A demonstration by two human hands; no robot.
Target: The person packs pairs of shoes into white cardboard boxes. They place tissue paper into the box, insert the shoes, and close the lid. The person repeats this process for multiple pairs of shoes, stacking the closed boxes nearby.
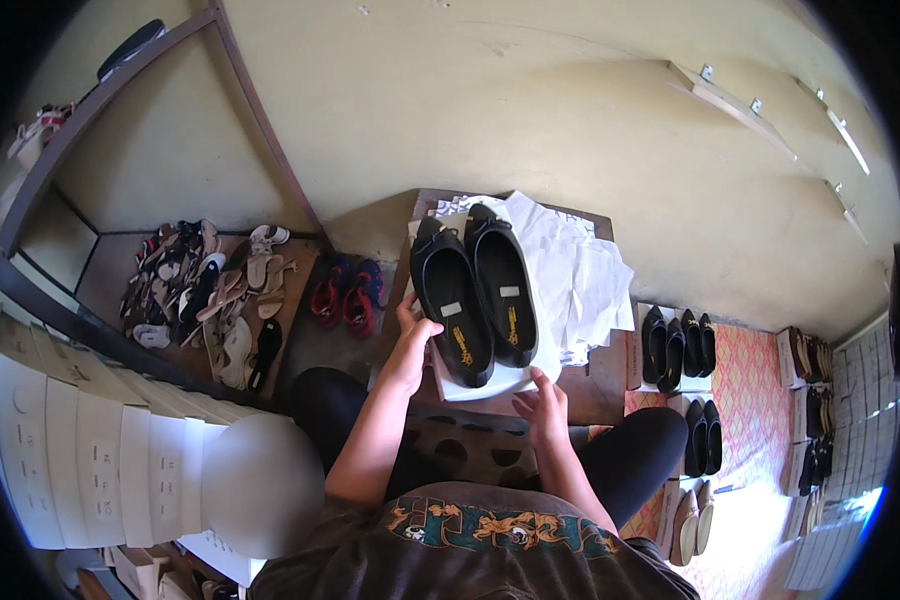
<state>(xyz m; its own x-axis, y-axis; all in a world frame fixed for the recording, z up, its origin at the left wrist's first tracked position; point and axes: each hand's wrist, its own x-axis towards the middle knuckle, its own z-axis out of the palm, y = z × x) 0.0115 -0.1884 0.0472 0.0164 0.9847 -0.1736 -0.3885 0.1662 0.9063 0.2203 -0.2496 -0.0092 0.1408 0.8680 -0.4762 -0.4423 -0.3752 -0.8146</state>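
Observation:
A pair of black ballet flats (453, 315) with small bows lies side by side, toes away from me, on a white shoebox (480, 385). My left hand (408, 345) grips the box at its left side, its thumb beside the left shoe. At the near right corner, my right hand (543, 402) has its thumb on the box, with fingers lower down beside it. Crumpled white paper sheets (575, 280) are piled just beyond and to the right of the shoes, on a dark low table (600, 385).
To the left, a loose heap of sandals (195, 285) covers a wooden shelf, and red-and-blue shoes (348, 295) stand beside the table. White boxes (100, 460) are lined up at the lower left. More black flats (703, 435) sit on boxes at right, above a patterned floor covering (745, 390).

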